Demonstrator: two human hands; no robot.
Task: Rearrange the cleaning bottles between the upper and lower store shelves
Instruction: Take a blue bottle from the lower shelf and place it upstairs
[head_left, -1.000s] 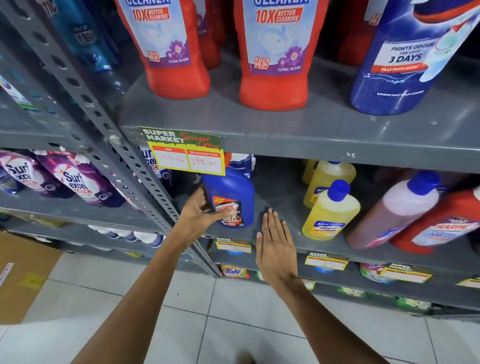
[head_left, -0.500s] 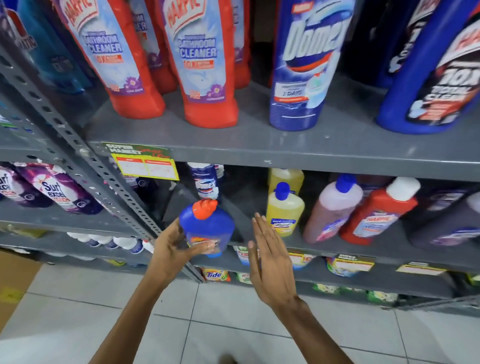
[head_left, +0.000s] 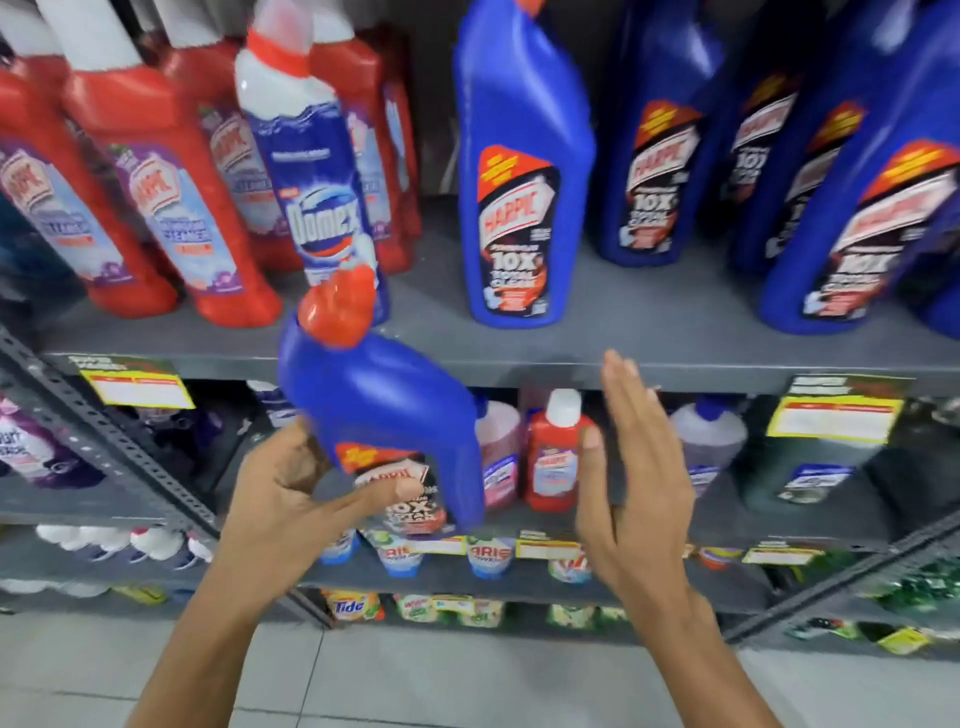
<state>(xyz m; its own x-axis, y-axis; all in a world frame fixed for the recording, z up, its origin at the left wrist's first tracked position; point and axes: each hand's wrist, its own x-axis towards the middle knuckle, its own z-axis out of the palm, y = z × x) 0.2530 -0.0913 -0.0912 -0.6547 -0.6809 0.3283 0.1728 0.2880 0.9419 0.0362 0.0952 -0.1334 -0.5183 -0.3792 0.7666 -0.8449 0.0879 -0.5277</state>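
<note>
The left hand (head_left: 291, 499) is wrapped around the base of a blue Harpic bottle (head_left: 384, 415), thumb pressed across the label, and the bottle is up in the air, tilted so its red cap (head_left: 337, 306) leans left, right in front of the lip of the upper shelf (head_left: 623, 332). The right hand (head_left: 631, 478) is just beside it, flat and open with fingers together, holding nothing, and there's a gap between its palm and the bottle. Room-wise, straight above the held bottle there's a bare stretch of grey metal shelf between the Domex bottle (head_left: 317, 208) and the standing blue Harpic bottle (head_left: 519, 197), the only open slot up there that I can make out. Left of that it's packed with red Harpic bathroom cleaner bottles (head_left: 161, 208), glossy plastic with fat bottoms and narrow necks. Right of it, more blue Harpic bottles (head_left: 857, 234), cut off at the frame edge. Behind the hands, the lower shelf (head_left: 779, 525) has a small red bottle with a white cap (head_left: 553, 457) between the two hands, partly hidden. Everything's motion-blurred, so the yellow price tags (head_left: 836, 421) are unreadable, and the stuff further down is mostly blur apart from a Tide pack (head_left: 350, 605).
</note>
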